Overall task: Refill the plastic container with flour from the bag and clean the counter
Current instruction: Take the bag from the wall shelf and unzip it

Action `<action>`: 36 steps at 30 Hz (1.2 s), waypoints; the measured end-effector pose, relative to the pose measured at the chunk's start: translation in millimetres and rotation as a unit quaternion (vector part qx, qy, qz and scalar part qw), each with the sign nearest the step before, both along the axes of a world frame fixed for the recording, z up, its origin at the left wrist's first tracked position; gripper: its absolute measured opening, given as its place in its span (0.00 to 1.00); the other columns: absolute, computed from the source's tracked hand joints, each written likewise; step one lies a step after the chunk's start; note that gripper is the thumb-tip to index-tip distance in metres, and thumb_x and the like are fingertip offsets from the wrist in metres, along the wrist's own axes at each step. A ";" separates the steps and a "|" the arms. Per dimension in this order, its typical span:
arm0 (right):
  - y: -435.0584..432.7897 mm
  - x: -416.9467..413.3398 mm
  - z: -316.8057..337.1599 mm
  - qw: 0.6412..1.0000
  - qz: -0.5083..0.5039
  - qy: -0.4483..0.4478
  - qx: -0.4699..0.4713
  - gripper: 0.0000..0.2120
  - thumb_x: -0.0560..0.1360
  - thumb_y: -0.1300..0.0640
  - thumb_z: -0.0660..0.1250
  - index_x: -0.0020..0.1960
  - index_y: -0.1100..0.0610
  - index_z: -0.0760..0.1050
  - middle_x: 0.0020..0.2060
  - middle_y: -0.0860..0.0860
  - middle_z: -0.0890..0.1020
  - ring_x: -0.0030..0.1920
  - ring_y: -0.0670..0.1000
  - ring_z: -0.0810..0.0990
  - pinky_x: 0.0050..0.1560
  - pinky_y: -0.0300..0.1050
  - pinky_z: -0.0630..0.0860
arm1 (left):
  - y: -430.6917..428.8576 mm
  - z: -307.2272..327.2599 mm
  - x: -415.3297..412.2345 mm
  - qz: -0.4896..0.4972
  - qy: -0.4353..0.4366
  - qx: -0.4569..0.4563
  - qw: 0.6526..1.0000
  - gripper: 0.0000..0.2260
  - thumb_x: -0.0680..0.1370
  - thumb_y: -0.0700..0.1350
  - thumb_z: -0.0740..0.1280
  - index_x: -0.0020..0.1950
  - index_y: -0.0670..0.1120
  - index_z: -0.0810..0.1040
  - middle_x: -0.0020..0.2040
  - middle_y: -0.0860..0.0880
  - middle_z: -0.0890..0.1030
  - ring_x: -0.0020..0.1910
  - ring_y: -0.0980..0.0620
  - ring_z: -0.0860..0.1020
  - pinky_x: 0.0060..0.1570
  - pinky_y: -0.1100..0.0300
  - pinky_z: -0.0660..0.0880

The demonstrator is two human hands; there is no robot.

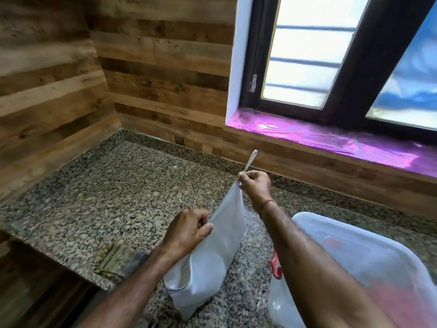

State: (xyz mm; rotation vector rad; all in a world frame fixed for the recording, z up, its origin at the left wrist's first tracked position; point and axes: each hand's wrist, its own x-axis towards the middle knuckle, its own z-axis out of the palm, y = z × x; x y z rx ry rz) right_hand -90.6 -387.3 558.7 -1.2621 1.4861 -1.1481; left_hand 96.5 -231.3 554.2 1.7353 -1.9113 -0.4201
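Two bare forearms reach over the speckled granite worktop (123,190), whose far and left stretches lie bare up to the wood-panelled walls. Beside the right forearm, a translucent plastic container (369,261) sits at the near right. Between the arms stands the white flour bag (220,247): left hand (189,229) pinches its top seam, right hand (256,185) grips the far corner. Near the worktop's front edge lies a folded greenish cloth (118,259).

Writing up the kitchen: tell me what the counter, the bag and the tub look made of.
Counter: polished granite or similar stone, speckled grey, black and tan. Bag: thin white woven cloth or plastic, hard to tell; it folds softly and has a zip edge. Tub: translucent plastic, cloudy and smooth.
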 end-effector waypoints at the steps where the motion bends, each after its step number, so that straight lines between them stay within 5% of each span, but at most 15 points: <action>1: -4.6 2.3 -1.1 1.000 -0.008 -0.015 0.014 0.11 0.74 0.56 0.74 0.34 0.57 0.80 0.31 0.51 0.83 0.32 0.48 0.81 0.44 0.55 0.85 | -2.1 -0.7 2.1 0.005 0.010 0.009 1.000 0.13 0.75 0.51 0.71 0.35 0.48 0.72 0.29 0.54 0.73 0.30 0.57 0.70 0.31 0.56 0.68; 4: -3.7 11.9 -5.6 0.994 -0.019 -0.088 0.056 0.10 0.77 0.56 0.72 0.38 0.56 0.78 0.33 0.51 0.79 0.35 0.49 0.77 0.33 0.44 0.80 | -10.2 -2.5 1.6 0.027 0.058 0.047 0.997 0.12 0.72 0.52 0.71 0.36 0.46 0.74 0.29 0.54 0.73 0.30 0.56 0.70 0.32 0.58 0.67; 8: 40.3 22.6 -8.6 0.975 -0.002 -0.172 0.143 0.13 0.76 0.47 0.73 0.43 0.53 0.72 0.33 0.48 0.69 0.30 0.45 0.68 0.25 0.36 0.68 | -15.4 -13.6 5.7 0.016 0.264 0.167 0.950 0.09 0.75 0.52 0.74 0.47 0.48 0.79 0.42 0.51 0.82 0.40 0.54 0.79 0.42 0.57 0.77; 10: 67.5 26.5 -10.7 0.964 0.027 -0.178 0.194 0.18 0.75 0.44 0.74 0.42 0.56 0.72 0.35 0.49 0.74 0.33 0.46 0.73 0.31 0.40 0.77 | -17.4 -13.8 2.4 0.004 0.380 0.237 0.894 0.13 0.78 0.52 0.73 0.56 0.45 0.79 0.52 0.45 0.84 0.49 0.48 0.84 0.50 0.52 0.83; 13: 94.0 34.0 -13.2 0.941 0.054 -0.217 0.255 0.18 0.74 0.45 0.74 0.47 0.61 0.82 0.38 0.54 0.86 0.34 0.51 0.84 0.37 0.45 0.83 | -22.0 -15.3 -7.5 0.007 0.510 0.295 0.808 0.15 0.83 0.51 0.66 0.61 0.41 0.76 0.51 0.44 0.83 0.47 0.47 0.83 0.44 0.56 0.82; 15: 98.6 37.7 -17.9 0.938 0.054 -0.231 0.251 0.17 0.73 0.46 0.76 0.43 0.61 0.85 0.38 0.58 0.87 0.33 0.54 0.85 0.39 0.48 0.84 | -26.0 -22.5 -10.8 0.018 0.545 0.300 0.782 0.15 0.83 0.50 0.65 0.63 0.41 0.75 0.50 0.41 0.82 0.47 0.44 0.81 0.47 0.55 0.80; 18: 103.5 37.2 -26.2 0.934 0.031 -0.252 0.249 0.16 0.73 0.48 0.77 0.45 0.63 0.86 0.45 0.63 0.87 0.39 0.59 0.86 0.55 0.61 0.83 | -31.7 -33.1 -13.3 0.035 0.585 0.309 0.749 0.14 0.84 0.47 0.64 0.65 0.39 0.72 0.50 0.37 0.80 0.46 0.41 0.80 0.46 0.52 0.81; 20: 108.8 37.2 -29.4 0.926 0.025 -0.285 0.246 0.15 0.72 0.52 0.77 0.46 0.66 0.85 0.44 0.65 0.86 0.37 0.60 0.86 0.49 0.60 0.85 | -33.0 -35.1 -16.0 0.055 0.601 0.314 0.733 0.13 0.84 0.45 0.63 0.66 0.40 0.72 0.45 0.40 0.80 0.40 0.45 0.79 0.41 0.53 0.80; 25: 120.1 42.3 -31.0 0.918 -0.004 -0.324 0.229 0.14 0.72 0.58 0.75 0.47 0.70 0.82 0.37 0.64 0.85 0.30 0.57 0.84 0.33 0.50 0.85 | -40.1 -36.0 -17.5 0.063 0.586 0.319 0.742 0.21 0.77 0.58 0.70 0.60 0.43 0.76 0.44 0.45 0.82 0.41 0.47 0.79 0.44 0.51 0.79; 28: 121.8 42.2 -29.4 0.914 -0.016 -0.339 0.224 0.13 0.74 0.59 0.75 0.49 0.71 0.83 0.41 0.66 0.86 0.35 0.59 0.85 0.40 0.53 0.86 | -52.1 -30.6 -17.9 0.062 0.504 0.327 0.797 0.24 0.74 0.63 0.73 0.58 0.45 0.76 0.50 0.42 0.84 0.45 0.45 0.81 0.48 0.49 0.81; 33: 122.7 41.2 -33.5 0.915 -0.041 -0.335 0.223 0.15 0.72 0.56 0.74 0.48 0.70 0.82 0.39 0.65 0.86 0.35 0.59 0.86 0.49 0.60 0.84 | -62.0 -37.4 -20.0 0.100 0.494 0.282 0.816 0.06 0.81 0.47 0.70 0.47 0.45 0.80 0.32 0.51 0.80 0.26 0.56 0.75 0.29 0.63 0.74; 36: 124.1 40.2 -31.3 0.911 -0.044 -0.349 0.218 0.18 0.70 0.54 0.75 0.49 0.70 0.83 0.47 0.68 0.85 0.41 0.62 0.86 0.57 0.66 0.81 | -59.6 -39.5 -21.7 0.101 0.490 0.285 0.818 0.19 0.75 0.60 0.74 0.50 0.43 0.80 0.38 0.45 0.85 0.35 0.46 0.82 0.36 0.55 0.80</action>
